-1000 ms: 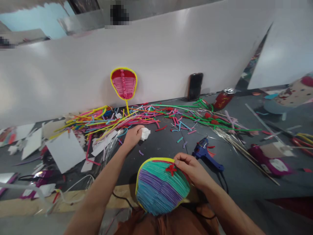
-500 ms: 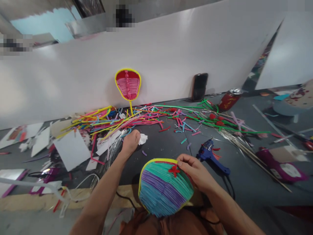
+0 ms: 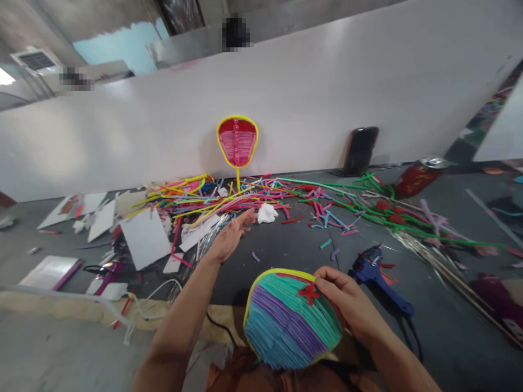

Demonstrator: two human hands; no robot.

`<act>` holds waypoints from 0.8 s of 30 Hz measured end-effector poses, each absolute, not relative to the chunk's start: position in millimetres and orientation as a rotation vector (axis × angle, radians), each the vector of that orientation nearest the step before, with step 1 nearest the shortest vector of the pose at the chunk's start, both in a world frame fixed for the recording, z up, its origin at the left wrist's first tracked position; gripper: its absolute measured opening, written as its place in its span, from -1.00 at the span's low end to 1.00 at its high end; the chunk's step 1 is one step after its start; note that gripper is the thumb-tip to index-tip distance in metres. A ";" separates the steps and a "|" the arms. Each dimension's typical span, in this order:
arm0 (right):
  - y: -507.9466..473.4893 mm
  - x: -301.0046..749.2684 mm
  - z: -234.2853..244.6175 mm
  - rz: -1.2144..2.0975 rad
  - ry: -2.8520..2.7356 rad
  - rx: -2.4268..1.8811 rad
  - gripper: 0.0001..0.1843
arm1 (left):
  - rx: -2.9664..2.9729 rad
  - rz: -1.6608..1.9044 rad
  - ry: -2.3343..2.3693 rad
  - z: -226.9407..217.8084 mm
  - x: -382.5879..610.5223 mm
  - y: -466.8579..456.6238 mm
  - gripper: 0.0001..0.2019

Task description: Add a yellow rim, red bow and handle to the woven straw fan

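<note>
My right hand [image 3: 347, 302] grips the upper right edge of a fan-shaped piece [image 3: 288, 321] woven from teal, purple and blue pipe cleaners with a yellow rim; its thumb and fingers pinch beside a small red bow [image 3: 308, 293] on it. My left hand [image 3: 231, 237] is stretched forward over the dark table, fingers open and empty. A crumpled white tissue [image 3: 267, 213] lies just beyond its fingertips, apart from them. A blue glue gun [image 3: 378, 272] lies to the right of my right hand.
A heap of coloured pipe cleaners [image 3: 212, 198] spreads along the white wall. A red and pink fan [image 3: 237, 140] leans against that wall, with a dark phone [image 3: 360, 150] and a red can [image 3: 419, 175] further right. White paper sheets [image 3: 145, 237] lie at left.
My left hand held the white tissue, then opened and let it go; the tissue now lies on the table ahead of the fingers. The view has shifted left.
</note>
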State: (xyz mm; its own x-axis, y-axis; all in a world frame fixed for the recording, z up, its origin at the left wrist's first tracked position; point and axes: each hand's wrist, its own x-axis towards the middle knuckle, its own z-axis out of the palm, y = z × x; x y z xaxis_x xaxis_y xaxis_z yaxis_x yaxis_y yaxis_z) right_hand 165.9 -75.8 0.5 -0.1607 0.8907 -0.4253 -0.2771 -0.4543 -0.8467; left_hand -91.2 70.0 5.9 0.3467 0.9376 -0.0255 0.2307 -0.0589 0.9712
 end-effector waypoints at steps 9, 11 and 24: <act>-75.8 164.1 8.4 1.771 -0.761 -1.264 -0.54 | 1.089 1.107 0.743 24.6 -84.5 48.9 -0.65; -76.0 164.3 6.9 1.771 -0.758 -1.263 -0.55 | 1.052 1.141 0.733 28.6 -82.4 46.8 -0.70; -77.0 164.7 6.0 1.762 -0.750 -1.272 -0.55 | 0.939 1.171 0.577 23.9 -75.3 37.7 -0.70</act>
